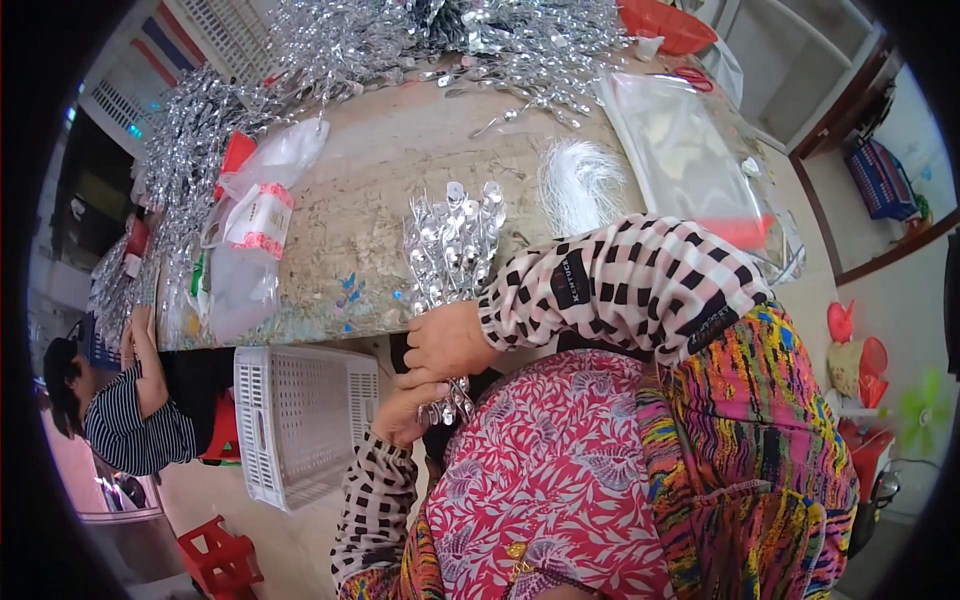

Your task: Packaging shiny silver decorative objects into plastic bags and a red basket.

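At the table's near edge I hold a bundle of shiny silver strands with small rounded ends (455, 245). My right hand (447, 343) is wrapped over the bundle near its lower part, its arm coming from the right in a checked sleeve. Just below, my left hand (402, 412) closes round the bundle's lower end, where silver tips stick out past the fingers. The two hands touch. The bundle's upper part lies on the worn tabletop (340, 230). What passes between my palms is hidden.
A hank of white thread (580, 185) and clear plastic bags (680, 150) lie to the right. Further left are a plastic bag with a pink-and-white label (265, 220) and heaped silver strands (190, 150). A white crate (262, 430) stands below; another person (140, 420) sits left.
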Available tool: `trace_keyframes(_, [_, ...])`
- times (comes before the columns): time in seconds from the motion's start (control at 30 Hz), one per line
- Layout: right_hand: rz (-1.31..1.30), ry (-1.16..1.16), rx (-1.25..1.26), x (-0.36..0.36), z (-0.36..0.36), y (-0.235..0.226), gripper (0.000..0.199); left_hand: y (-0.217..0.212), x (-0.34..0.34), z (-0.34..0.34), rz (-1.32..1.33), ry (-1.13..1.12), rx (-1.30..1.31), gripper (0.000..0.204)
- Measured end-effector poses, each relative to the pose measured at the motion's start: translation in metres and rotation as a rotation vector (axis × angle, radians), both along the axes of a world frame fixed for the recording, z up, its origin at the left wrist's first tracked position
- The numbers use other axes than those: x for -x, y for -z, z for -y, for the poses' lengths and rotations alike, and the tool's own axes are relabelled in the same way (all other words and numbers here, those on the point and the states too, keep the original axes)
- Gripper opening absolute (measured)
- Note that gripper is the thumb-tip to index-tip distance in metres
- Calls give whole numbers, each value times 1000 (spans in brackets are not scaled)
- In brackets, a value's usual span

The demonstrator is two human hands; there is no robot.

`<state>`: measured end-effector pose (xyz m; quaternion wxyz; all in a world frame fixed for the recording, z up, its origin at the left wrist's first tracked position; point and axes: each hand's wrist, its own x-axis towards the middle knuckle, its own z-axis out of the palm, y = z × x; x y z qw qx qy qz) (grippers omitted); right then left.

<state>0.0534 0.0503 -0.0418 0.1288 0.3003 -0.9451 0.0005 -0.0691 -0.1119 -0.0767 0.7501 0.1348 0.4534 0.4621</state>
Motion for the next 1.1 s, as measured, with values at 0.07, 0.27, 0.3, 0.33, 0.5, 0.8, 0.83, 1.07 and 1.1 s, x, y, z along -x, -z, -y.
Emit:
trace_keyframes(0.07, [-18, 20, -2, -1, 0, 4, 37, 1, -7, 3, -119, -25, -21, 33])
trace_keyframes(0.27, [-2, 30, -18, 6, 2, 11, 20, -14, -19, 8, -196, -81, 135, 27])
trace_keyframes(0.3, [4, 49, -15, 8, 4, 13, 20, -13, -20, 10, -213, -83, 153, 29])
trace_keyframes(0.33, [10, 70, -12, 10, 5, 15, 20, -12, -19, 11, -211, -78, 154, 29])
trace_keyframes(0.5, [19, 70, 58, 7, 2, 8, 22, 0, -16, 12, -276, -29, 133, 33])
trace_keyframes(0.8, [102, -19, -42, 20, 5, 15, 23, -3, -25, 17, -283, -130, 19, 32])
trace_keyframes(0.83, [47, -11, -15, 17, 6, 12, 23, -6, -25, 14, -280, -125, 9, 32])
trace_keyframes(1.07, [-341, 81, -107, 12, 5, -39, 15, -68, -22, 1, -604, -151, -258, 23])
trace_keyframes(1.1, [-341, 88, -107, 8, 8, -52, 15, -86, -26, -2, -603, -144, -260, 23])
